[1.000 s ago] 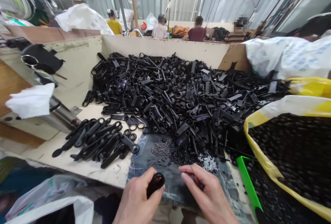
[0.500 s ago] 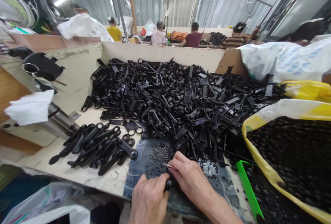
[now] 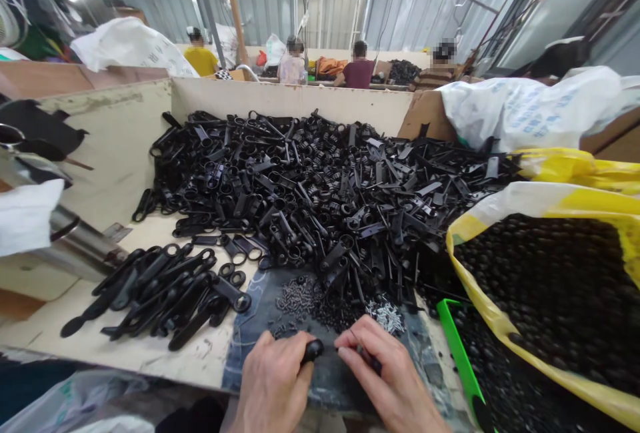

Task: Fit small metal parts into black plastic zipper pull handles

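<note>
My left hand (image 3: 273,383) grips a small black plastic part (image 3: 313,351), its rounded end showing past my fingers. My right hand (image 3: 387,373) sits close beside it, fingers pinched on a thin pin (image 3: 367,353), partly hidden by the fingers. Both hands rest over a worn denim cloth (image 3: 330,379) that carries a dark heap of tiny screws (image 3: 297,299) and a smaller silver pile (image 3: 387,318). Beyond it rises a large heap of black zipper pulls (image 3: 300,206), with a neater group of pulls (image 3: 160,293) lying side by side to the left.
A yellow-and-white sack (image 3: 480,253) of round black pieces fills the right side, beside a green plastic strip (image 3: 457,346). A cream-walled bin (image 3: 290,99) surrounds the heap. A metal cylinder (image 3: 75,239) stands at left. Several co-workers sit far beyond.
My hands have parted slightly after being close together, and the black part now shows clearly in my left hand. The whole scene has shifted left in the view as my head turned.
</note>
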A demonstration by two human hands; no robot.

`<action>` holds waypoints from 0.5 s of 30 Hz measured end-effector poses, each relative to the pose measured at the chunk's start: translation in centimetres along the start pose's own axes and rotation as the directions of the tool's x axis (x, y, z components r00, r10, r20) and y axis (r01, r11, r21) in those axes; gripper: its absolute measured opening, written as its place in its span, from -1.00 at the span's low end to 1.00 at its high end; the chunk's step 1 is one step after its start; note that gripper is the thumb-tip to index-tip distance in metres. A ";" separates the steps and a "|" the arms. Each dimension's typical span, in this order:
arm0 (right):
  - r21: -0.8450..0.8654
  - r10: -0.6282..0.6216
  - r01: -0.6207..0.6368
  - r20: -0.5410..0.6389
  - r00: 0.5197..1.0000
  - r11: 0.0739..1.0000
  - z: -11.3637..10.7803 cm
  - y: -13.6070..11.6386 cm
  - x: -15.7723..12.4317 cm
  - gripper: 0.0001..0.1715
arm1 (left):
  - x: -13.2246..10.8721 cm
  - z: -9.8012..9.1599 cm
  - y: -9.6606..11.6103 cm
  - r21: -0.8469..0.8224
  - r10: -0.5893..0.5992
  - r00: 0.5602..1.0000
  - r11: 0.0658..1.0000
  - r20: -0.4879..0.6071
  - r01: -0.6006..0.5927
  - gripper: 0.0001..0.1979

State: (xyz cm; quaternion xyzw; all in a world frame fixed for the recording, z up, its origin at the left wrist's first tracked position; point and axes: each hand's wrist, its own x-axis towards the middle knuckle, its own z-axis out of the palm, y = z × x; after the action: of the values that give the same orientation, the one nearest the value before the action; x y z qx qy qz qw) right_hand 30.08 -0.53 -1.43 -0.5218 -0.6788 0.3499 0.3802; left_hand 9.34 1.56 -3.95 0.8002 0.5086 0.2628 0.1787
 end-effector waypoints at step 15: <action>0.075 -0.164 0.199 -0.326 0.931 0.977 4.5 -0.4 0.7 -0.82 | 0.5 -0.8 2.3 -0.761 -0.378 0.662 -0.272 0.647 0.589 -0.32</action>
State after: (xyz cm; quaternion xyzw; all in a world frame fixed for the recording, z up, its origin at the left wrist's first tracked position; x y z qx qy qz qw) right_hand 25.83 -0.24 -3.11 -0.4852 -0.6342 0.2603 0.5428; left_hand 10.68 1.02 -1.89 0.1704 0.4333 0.3736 0.8023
